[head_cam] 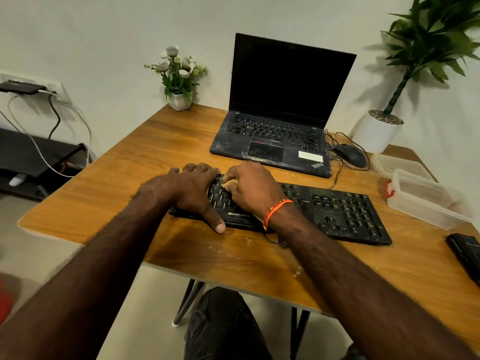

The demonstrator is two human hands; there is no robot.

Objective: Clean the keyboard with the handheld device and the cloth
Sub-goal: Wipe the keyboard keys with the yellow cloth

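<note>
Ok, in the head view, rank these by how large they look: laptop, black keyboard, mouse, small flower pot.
1. Laptop
2. Black keyboard, partly hidden under the hands
3. Mouse and small flower pot: they look about alike, so no ranking between them.

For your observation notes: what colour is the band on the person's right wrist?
Orange wristband, clearest in the head view.

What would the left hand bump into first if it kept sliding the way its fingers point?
Probably the right hand: the left hand lies on the Zebronics keyboard, its fingers aimed right and slightly away, nearly touching it already. Depth is hard to judge.
</note>
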